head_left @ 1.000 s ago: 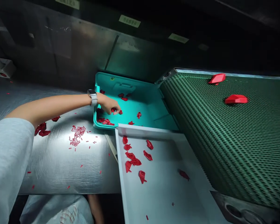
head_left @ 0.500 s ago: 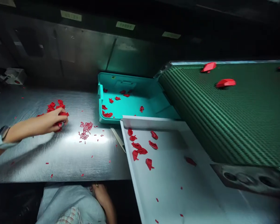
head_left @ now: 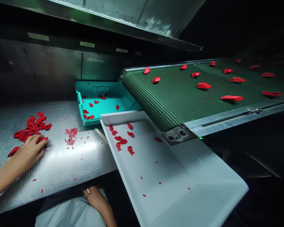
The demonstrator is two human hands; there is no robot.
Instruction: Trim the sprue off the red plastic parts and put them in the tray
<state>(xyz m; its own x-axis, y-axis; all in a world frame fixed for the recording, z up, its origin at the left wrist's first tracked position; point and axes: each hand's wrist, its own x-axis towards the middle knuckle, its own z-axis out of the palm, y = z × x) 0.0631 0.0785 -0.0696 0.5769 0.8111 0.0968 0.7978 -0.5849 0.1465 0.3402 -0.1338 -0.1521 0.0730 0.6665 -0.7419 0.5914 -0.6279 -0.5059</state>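
On the left side of the metal table, my left hand (head_left: 32,151) reaches in at the near edge of a heap of small red folded-looking parts (head_left: 33,126). Its fingers are curled around a red part (head_left: 44,138), mostly covered by them. My right hand (head_left: 93,195) rests low in my lap below the table edge; its fingertips are in shadow and partly hidden, with something small and pale beside them. Right of the heap lies a scatter of tiny red chips (head_left: 71,135).
A turquoise bin (head_left: 104,118) holds several red parts. A white chute tray (head_left: 175,195) with more red parts slopes below a green conveyor belt (head_left: 161,101) carrying red pieces (head_left: 203,85). A pale knife-like blade (head_left: 101,136) lies by the tray's left edge.
The view has swung right, showing more of the conveyor and its red pieces. My left hand now lies at the heap's near side. My right hand stays in my lap.
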